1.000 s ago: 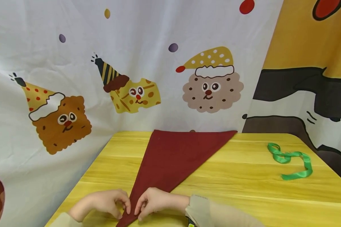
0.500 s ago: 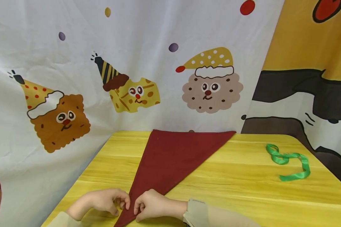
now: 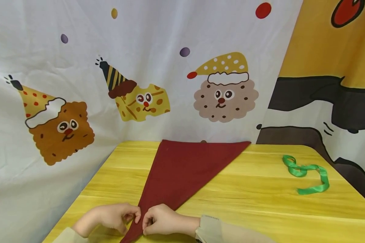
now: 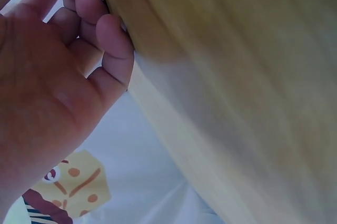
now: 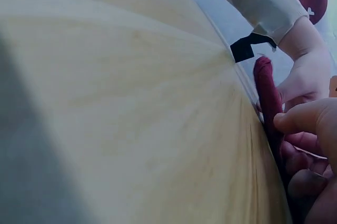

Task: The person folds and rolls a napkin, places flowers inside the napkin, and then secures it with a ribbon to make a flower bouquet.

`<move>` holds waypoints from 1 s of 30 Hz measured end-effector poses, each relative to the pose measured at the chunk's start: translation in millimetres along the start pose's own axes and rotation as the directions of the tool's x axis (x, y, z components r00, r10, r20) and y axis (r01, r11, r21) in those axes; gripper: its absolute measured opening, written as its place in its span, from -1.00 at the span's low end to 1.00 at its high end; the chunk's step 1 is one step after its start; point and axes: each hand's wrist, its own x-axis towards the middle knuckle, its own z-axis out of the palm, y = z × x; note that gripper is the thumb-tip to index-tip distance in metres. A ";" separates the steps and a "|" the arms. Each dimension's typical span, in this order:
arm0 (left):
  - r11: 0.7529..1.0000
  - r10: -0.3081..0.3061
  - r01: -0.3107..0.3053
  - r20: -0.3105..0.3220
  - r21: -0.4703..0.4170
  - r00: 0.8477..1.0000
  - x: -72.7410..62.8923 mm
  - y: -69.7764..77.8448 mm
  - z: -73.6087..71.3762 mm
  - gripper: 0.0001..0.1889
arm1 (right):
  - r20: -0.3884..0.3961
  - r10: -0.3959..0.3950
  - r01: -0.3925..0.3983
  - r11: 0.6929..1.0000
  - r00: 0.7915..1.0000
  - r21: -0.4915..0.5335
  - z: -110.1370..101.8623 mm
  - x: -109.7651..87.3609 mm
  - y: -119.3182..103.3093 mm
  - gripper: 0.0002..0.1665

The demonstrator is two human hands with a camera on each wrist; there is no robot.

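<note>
A dark red triangular cloth (image 3: 182,168) lies on the table, wide at the back and narrowing to a point at the front edge. At that narrow end, my left hand (image 3: 114,216) pinches the left edge between curled fingers and thumb. My right hand (image 3: 164,219) grips the opposite edge, close beside it. In the right wrist view the cloth's end (image 5: 267,84) looks thick and rolled, with the right thumb (image 5: 295,118) pressed on it. The left wrist view shows curled fingers (image 4: 116,50) at the tabletop; the cloth is hidden there.
A green ribbon (image 3: 323,177) lies in loose curls on the right side of the wooden table (image 3: 261,189). Behind the table hangs a white curtain (image 3: 158,40) printed with cartoon biscuits and cheese.
Both hands stay at the cloth's narrow end with only small finger shifts. The whole head view has drifted slightly; the ribbon lies as before.
</note>
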 end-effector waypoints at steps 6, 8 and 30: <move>0.999 0.005 -0.005 0.006 -0.032 1.000 1.6 -3.1 -1.3 -0.62 | 0.002 0.046 -0.046 0.968 0.999 0.248 -2.1 -2.0 4.1 -0.94; 0.998 0.022 -0.021 0.018 -0.054 1.000 2.8 -4.2 -4.2 -0.69 | -0.005 0.057 -0.053 0.961 0.998 0.272 -2.4 -2.7 5.0 -0.94; 0.990 -0.025 0.044 0.146 -0.131 0.989 43.5 -15.2 -47.3 -0.82 | -0.047 0.286 -0.218 0.816 0.957 0.535 -4.2 -6.0 3.5 -0.80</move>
